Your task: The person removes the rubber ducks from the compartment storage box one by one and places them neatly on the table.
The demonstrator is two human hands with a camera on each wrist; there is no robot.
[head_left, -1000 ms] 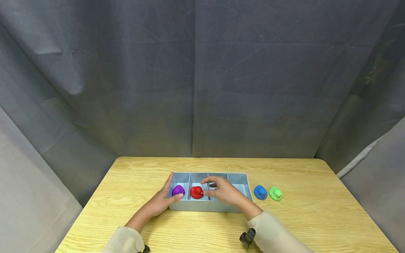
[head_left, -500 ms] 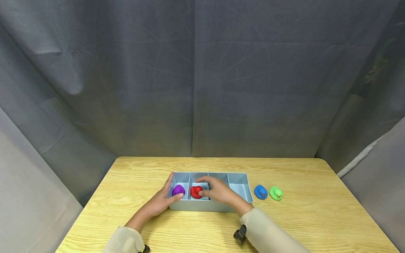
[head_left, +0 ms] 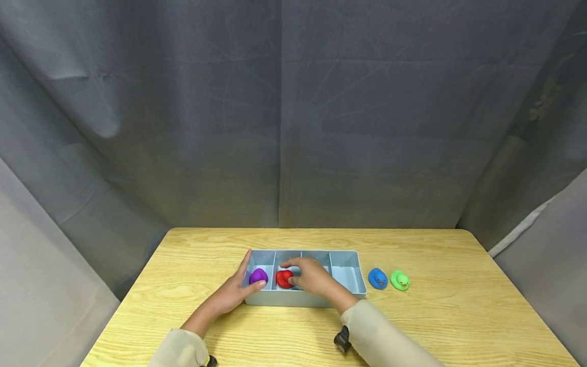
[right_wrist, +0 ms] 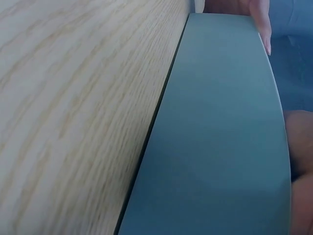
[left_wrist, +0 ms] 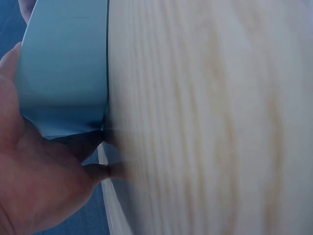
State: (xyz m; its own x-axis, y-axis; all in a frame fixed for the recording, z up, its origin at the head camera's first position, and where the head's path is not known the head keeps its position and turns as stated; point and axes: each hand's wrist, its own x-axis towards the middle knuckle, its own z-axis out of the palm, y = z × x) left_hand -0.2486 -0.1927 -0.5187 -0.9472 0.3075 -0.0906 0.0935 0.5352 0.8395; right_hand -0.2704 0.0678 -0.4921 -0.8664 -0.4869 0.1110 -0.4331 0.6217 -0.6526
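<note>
Where the tray divides, a purple toy neighbours a red duck.

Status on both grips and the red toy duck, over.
Left grip holds grey-blue plastic tray. Right grip at red toy duck, second compartment from left; contact unclear. Nothing visibly blocking.

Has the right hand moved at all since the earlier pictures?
Yes. In the head view, the right hand has shifted left, toward the red duck, judged against the grey-blue tray, which has stayed put.
</note>
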